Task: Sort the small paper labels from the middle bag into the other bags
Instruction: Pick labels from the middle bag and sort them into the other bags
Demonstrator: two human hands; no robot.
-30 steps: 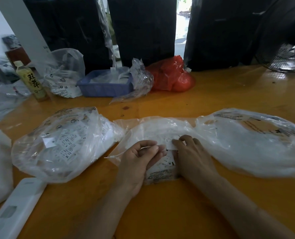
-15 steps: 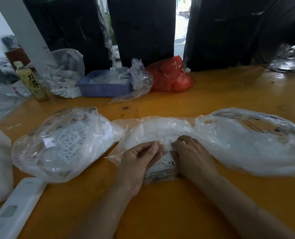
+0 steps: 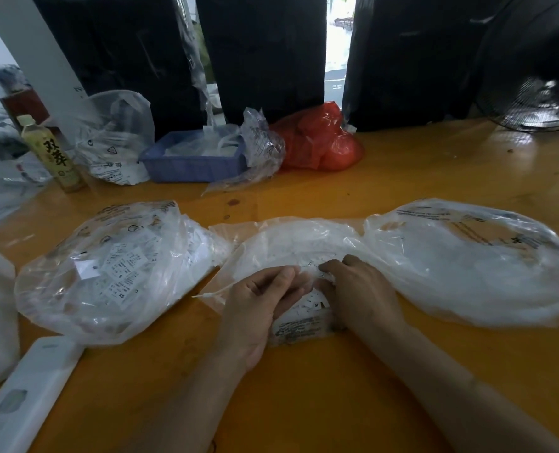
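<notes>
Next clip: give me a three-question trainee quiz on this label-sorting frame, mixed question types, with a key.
1. True or false: both hands work at the middle bag.
2. Which bag shows printed labels through its plastic? A) left bag B) right bag
3. Fill in: behind the bags, a blue tray sits beside a ____ plastic bag.

Key: 1 true: left hand and right hand meet at its labels. 2 A. 3 red.

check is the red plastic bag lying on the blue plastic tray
No, the red plastic bag sits on the orange table right of the blue plastic tray.
</notes>
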